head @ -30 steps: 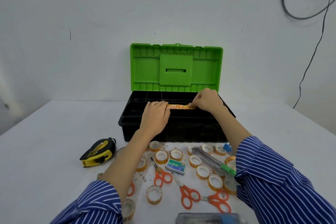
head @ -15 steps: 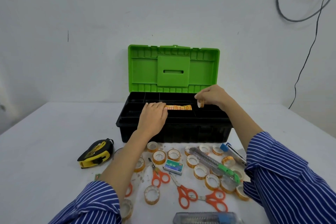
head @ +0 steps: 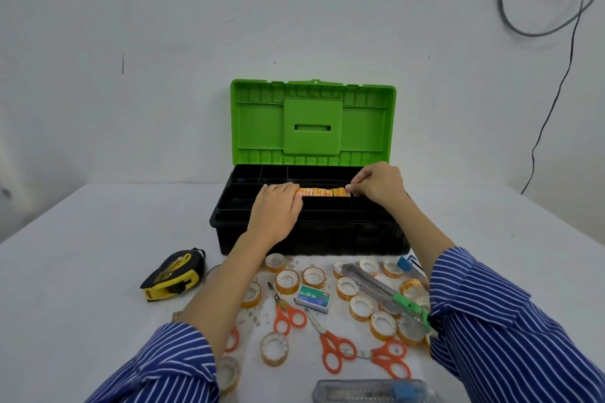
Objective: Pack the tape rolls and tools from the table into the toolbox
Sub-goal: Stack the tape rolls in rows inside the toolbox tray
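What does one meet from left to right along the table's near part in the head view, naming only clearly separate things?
Yellow tape measure → leftmost orange scissors → staple box → green-ended utility knife.
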